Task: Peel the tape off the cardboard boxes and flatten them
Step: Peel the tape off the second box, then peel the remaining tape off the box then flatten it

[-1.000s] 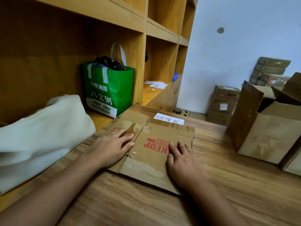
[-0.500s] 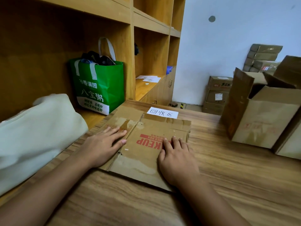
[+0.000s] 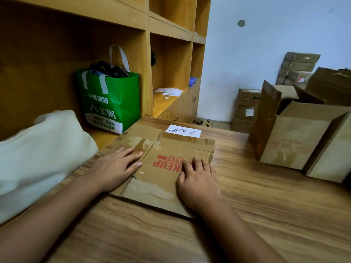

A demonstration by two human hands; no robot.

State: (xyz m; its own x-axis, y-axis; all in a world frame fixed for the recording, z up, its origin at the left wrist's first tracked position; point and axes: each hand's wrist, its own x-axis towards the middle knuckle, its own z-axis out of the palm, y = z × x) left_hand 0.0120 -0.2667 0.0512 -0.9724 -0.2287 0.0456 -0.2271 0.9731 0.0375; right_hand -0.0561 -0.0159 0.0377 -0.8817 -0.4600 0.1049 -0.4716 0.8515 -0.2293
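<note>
A flattened brown cardboard box (image 3: 163,175) with red print lies on the wooden table (image 3: 266,215), just below a white paper label (image 3: 183,131). My left hand (image 3: 115,168) rests palm down on its left flap, fingers spread. On the box's right part my right hand (image 3: 198,182) also presses flat, fingers together and pointing away from me. Neither hand grips anything. Glossy tape remains (image 3: 141,145) show on the far left flap. An open, unflattened cardboard box (image 3: 296,137) stands at the right of the table.
A second pale box (image 3: 330,154) stands beside the open one at the right edge. A green tote bag (image 3: 112,103) and a white cloth bag (image 3: 41,154) sit in the wooden shelf (image 3: 148,54) on the left. More boxes (image 3: 247,109) are stacked on the floor by the wall.
Both hands stay pressed flat on the flattened box; only the camera view has shifted slightly.
</note>
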